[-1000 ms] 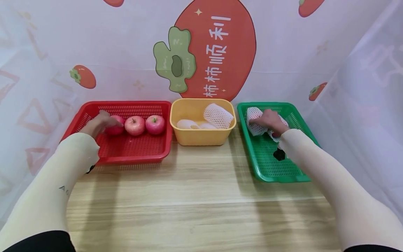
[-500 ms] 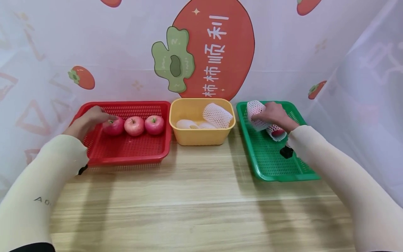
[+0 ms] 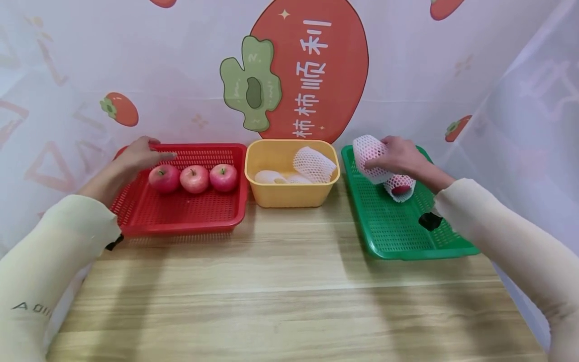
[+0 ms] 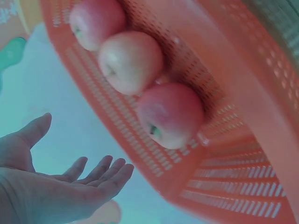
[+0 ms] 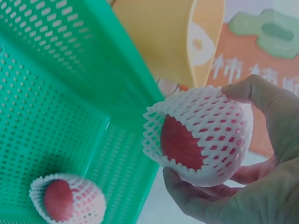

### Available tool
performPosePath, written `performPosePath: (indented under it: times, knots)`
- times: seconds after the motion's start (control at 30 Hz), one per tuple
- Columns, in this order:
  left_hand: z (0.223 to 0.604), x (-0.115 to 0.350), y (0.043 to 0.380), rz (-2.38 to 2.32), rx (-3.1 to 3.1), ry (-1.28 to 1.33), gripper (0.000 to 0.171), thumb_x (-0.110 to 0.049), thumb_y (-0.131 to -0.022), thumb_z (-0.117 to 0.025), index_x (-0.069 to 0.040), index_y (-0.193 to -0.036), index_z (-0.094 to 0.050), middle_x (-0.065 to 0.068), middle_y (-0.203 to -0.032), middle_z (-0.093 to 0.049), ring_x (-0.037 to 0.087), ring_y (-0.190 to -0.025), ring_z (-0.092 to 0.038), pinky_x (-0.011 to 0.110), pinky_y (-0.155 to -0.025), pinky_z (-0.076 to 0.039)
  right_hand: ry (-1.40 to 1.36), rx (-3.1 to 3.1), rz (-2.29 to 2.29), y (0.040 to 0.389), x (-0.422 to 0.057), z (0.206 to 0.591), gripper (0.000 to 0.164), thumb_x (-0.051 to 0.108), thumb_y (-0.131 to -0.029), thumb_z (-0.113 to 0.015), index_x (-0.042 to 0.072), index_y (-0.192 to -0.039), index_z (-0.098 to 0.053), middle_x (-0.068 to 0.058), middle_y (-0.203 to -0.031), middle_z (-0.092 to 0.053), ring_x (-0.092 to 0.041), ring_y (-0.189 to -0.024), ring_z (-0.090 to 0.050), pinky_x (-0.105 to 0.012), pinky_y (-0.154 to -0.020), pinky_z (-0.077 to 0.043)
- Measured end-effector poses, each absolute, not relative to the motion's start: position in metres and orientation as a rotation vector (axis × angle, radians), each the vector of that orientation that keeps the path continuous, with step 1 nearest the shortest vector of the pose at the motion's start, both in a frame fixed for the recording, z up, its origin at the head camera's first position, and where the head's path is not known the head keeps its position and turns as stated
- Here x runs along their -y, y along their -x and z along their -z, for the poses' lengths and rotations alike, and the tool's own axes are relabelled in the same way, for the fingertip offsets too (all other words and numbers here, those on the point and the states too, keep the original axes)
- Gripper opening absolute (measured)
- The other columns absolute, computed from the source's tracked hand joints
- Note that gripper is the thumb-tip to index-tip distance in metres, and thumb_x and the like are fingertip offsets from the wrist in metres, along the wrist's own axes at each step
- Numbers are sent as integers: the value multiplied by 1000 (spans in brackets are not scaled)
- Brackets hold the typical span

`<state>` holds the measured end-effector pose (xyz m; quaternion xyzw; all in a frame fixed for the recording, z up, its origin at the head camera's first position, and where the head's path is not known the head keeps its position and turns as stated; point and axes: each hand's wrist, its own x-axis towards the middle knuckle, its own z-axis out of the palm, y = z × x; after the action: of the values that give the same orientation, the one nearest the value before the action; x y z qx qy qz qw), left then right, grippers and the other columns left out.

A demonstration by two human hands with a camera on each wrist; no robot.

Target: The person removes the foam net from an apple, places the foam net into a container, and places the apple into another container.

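My right hand (image 3: 398, 157) grips an apple in a white foam net (image 5: 205, 137), thumb on one side and fingers on the other. It is raised over the back of the green basket (image 3: 393, 236). Below it a second netted apple (image 3: 400, 187) lies in that basket. On the left, my left hand (image 3: 142, 155) hovers above the back left of the red basket (image 3: 181, 221), fingers spread and holding nothing. Three bare apples (image 4: 170, 114) sit in a row along that basket's back wall, apart from the hand in the left wrist view.
Between the baskets stands a yellow bin (image 3: 289, 197) with several white foam nets (image 3: 314, 165) inside. A printed curtain (image 3: 181, 60) hangs right behind the containers. The wooden table (image 3: 280, 291) stretches in front of them.
My left hand has risen off the leftmost apple and moved back. My right hand has lifted the netted apple upward, uncovering the other one beneath it.
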<state>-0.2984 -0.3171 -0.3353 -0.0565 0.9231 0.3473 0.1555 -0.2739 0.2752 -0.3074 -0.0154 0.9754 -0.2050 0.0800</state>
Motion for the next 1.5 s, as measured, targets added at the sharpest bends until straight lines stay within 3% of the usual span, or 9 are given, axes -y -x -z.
performPosePath:
  times: [0.1, 0.37, 0.7, 0.9, 1.07, 1.27, 1.5]
  knots:
    - [328, 310, 296, -1024, -2637, 134, 98, -49, -104, -61, 6, -165, -7, 40, -163, -22, 58, -144, -31, 72, -115, -36, 102, -2919, 635, 265, -267, 303, 79, 45, -89, -82, -5, -140, -51, -28, -125, -62, -40, -103, -63, -45, -78, -62]
    - [311, 285, 279, -1100, -2624, 56, 93, -46, -105, -62, -2, -168, -9, 35, -167, -23, 55, -147, -33, 69, -117, -35, 233, -2911, 617, 238, -239, 300, 86, 42, -85, -87, -3, -149, -49, -27, -134, -61, -41, -113, -60, -54, -89, -61]
    - [299, 247, 255, -1164, -2591, -61, 88, -42, -104, -65, -7, -168, -16, 28, -167, -30, 49, -152, -31, 69, -121, -30, 446, -2861, 638, 207, -212, 318, 84, 30, -75, -94, -1, -143, -57, -18, -128, -66, -33, -110, -62, -48, -90, -61]
    - [298, 222, 236, -1214, -2564, -159, 84, -38, -103, -68, -5, -166, -23, 23, -166, -35, 45, -151, -36, 65, -121, -34, 561, -2839, 634, 188, -198, 333, 84, 28, -73, -94, 1, -143, -59, -14, -126, -67, -29, -109, -62, -46, -91, -60]
    - [297, 204, 221, -1224, -2566, -217, 81, -40, -101, -71, -10, -164, -30, 18, -163, -42, 39, -150, -40, 62, -120, -37, 636, -2830, 605, 176, -190, 346, 86, 30, -72, -95, 4, -146, -59, -13, -128, -66, -28, -110, -61, -46, -92, -59]
    - [300, 184, 207, -1323, -2514, -292, 67, -33, -102, -72, -12, -158, -40, 13, -154, -52, 34, -146, -47, 56, -118, -43, 665, -2811, 601, 164, -184, 362, 85, 30, -72, -96, 0, -142, -59, -16, -127, -66, -29, -107, -63, -46, -91, -59]
    - [322, 165, 190, -1436, -2376, -387, 63, -24, -102, -73, -8, -154, -43, 15, -151, -53, 35, -144, -51, 53, -117, -45, 663, -2767, 623, 150, -174, 387, 89, 31, -70, -98, 1, -144, -58, -15, -127, -66, -26, -108, -64, -46, -95, -59]
